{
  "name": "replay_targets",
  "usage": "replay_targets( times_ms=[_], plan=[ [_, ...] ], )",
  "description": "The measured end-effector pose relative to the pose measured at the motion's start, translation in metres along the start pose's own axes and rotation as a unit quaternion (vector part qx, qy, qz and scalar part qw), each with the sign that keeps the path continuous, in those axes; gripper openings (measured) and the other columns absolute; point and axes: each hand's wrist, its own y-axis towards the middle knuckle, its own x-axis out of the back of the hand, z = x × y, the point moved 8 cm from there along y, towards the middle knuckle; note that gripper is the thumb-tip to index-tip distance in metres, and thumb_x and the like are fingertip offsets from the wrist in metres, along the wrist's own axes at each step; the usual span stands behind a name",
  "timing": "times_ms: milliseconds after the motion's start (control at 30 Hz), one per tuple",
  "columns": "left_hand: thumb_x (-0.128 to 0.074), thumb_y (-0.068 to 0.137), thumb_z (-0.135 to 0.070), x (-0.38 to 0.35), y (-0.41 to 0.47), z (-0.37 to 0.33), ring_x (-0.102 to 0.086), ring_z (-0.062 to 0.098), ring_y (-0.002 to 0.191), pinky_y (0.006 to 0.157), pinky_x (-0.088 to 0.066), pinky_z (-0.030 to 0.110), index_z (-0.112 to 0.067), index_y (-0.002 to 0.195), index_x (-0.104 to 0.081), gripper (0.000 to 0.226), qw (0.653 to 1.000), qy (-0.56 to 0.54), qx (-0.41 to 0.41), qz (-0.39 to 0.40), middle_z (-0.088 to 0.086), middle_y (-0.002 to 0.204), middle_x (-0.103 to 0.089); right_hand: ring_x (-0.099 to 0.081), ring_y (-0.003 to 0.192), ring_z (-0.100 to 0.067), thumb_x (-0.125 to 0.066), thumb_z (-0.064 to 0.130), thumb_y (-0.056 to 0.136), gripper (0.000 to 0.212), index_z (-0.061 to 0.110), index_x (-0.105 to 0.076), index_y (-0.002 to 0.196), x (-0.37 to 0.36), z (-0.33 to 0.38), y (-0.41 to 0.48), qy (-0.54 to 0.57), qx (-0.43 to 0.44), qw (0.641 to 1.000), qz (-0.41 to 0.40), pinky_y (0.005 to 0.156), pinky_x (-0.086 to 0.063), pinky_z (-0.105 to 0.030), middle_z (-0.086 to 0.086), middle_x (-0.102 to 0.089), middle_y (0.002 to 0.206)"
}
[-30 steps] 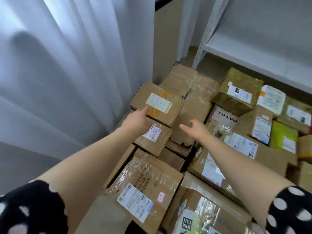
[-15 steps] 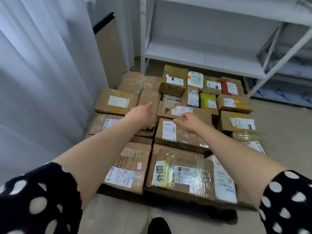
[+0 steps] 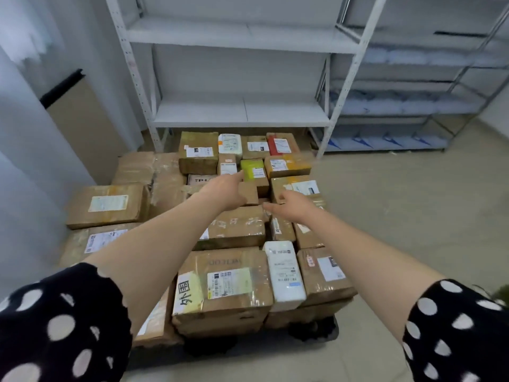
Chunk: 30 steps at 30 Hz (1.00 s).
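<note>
Both hands stretch out over a packed layer of parcels. The left hand (image 3: 223,190) has its fingers straight and close together, pointing toward the back rows. The right hand (image 3: 293,209) is loosely spread and grips nothing, its fingers aimed leftward. Between them sits a small plain brown cardboard box (image 3: 248,194), just beside the left hand's fingers; whether it is touched cannot be told. The two hands appear set to close on it from either side, which suits a box wedged among taller neighbours.

The parcels lie flat and edge to edge with their labels up, probably so each address can be read before sorting onto the white metal shelving rack (image 3: 239,117) behind. A yellow-green carton (image 3: 252,169) lies just beyond the small box.

Legible writing is scarce. A pale carton (image 3: 198,179) by the left wrist shows "TP-L", the rest hidden by the hand. The large taped brown carton (image 3: 234,299) nearest the camera carries a yellow strip (image 3: 190,296) with handwritten Chinese characters, seemingly "外围", beside a barcode label. The white padded parcel (image 3: 286,274) next to it bears print too small to read.
</note>
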Motion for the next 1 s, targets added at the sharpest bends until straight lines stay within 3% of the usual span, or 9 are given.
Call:
replay_targets(
  times_ms=[133,267,433,567,667,767,833,933,1000],
  plan=[
    [-0.059,0.091,-0.029,-0.025,0.018,-0.078,-0.054,0.026,0.117,0.084,-0.047,0.032,-0.029,0.150,-0.023,0.070,0.999,-0.042,0.007,0.003,0.007,0.142,-0.048,-0.054,0.116,-0.026,-0.056,0.044,0.092,0.053,0.007,-0.049,0.130,0.028,-0.057,0.006,-0.018,0.020,1.000,-0.001,0.089,-0.045,-0.034,-0.011,-0.055,0.130],
    [-0.056,0.093,-0.024,-0.060,0.022,-0.107,-0.051,0.025,0.122,0.089,-0.045,0.032,-0.026,0.152,-0.020,0.069,0.997,-0.056,0.043,0.031,0.006,0.145,-0.045,-0.057,0.110,-0.027,-0.057,0.042,0.092,0.047,0.008,-0.053,0.124,0.027,-0.085,0.017,-0.028,0.066,0.997,0.026,0.084,-0.048,-0.035,-0.010,-0.059,0.123],
    [-0.050,0.093,-0.016,-0.089,-0.009,-0.047,-0.053,0.027,0.120,0.088,-0.046,0.033,-0.028,0.152,-0.020,0.067,0.984,-0.090,0.147,0.037,0.009,0.143,-0.046,-0.056,0.112,-0.028,-0.058,0.041,0.091,0.051,0.010,-0.049,0.130,-0.020,-0.066,0.039,-0.100,0.128,0.984,0.078,0.085,-0.047,-0.034,-0.010,-0.056,0.128],
    [-0.045,0.096,-0.013,-0.118,-0.067,0.041,-0.059,0.026,0.108,0.077,-0.050,0.034,-0.026,0.152,-0.018,0.064,0.961,-0.116,0.247,0.042,0.007,0.145,-0.044,-0.052,0.117,-0.028,-0.057,0.038,0.093,0.051,0.012,-0.045,0.134,-0.099,-0.006,0.034,-0.146,0.218,0.958,0.119,0.090,-0.046,-0.036,-0.012,-0.050,0.133],
    [-0.048,0.095,-0.013,-0.149,-0.116,0.114,-0.050,0.027,0.123,0.095,-0.044,0.035,-0.016,0.147,-0.031,0.055,0.929,-0.162,0.332,0.027,0.009,0.143,-0.046,-0.051,0.116,-0.030,-0.054,0.029,0.095,0.042,0.012,-0.048,0.132,-0.180,0.040,0.017,-0.175,0.293,0.924,0.169,0.086,-0.045,-0.035,-0.013,-0.047,0.133],
    [-0.047,0.097,-0.016,-0.189,-0.158,0.186,-0.039,0.028,0.134,0.106,-0.033,0.033,-0.008,0.145,-0.032,0.051,0.887,-0.208,0.411,0.031,0.012,0.147,-0.041,-0.043,0.126,-0.030,-0.050,0.021,0.096,0.044,0.016,-0.042,0.139,-0.266,0.068,0.003,-0.215,0.329,0.896,0.207,0.097,-0.043,-0.040,-0.010,-0.040,0.140],
    [-0.046,0.098,-0.016,-0.218,-0.178,0.231,-0.042,0.029,0.130,0.102,-0.036,0.032,-0.004,0.141,-0.035,0.047,0.853,-0.248,0.458,0.025,0.014,0.144,-0.042,-0.042,0.126,-0.031,-0.046,0.017,0.096,0.042,0.015,-0.042,0.138,-0.318,0.080,0.000,-0.239,0.340,0.881,0.227,0.097,-0.044,-0.042,-0.010,-0.040,0.137],
    [-0.048,0.095,-0.014,-0.258,-0.198,0.290,-0.055,0.030,0.102,0.081,-0.046,0.035,0.001,0.122,-0.052,0.032,0.785,-0.331,0.524,-0.015,0.019,0.123,-0.056,-0.042,0.123,-0.033,-0.046,0.009,0.094,0.040,0.010,-0.042,0.134,-0.380,0.093,0.000,-0.289,0.353,0.857,0.238,0.092,-0.044,-0.041,-0.012,-0.038,0.134],
    [-0.049,0.095,-0.013,-0.283,-0.202,0.320,-0.058,0.032,0.095,0.075,-0.045,0.035,0.004,0.117,-0.058,0.029,0.748,-0.381,0.543,-0.034,0.024,0.117,-0.060,-0.043,0.121,-0.033,-0.047,0.005,0.092,0.041,0.006,-0.041,0.133,-0.415,0.100,0.003,-0.332,0.373,0.835,0.231,0.090,-0.042,-0.040,-0.014,-0.039,0.132]
  ],
)
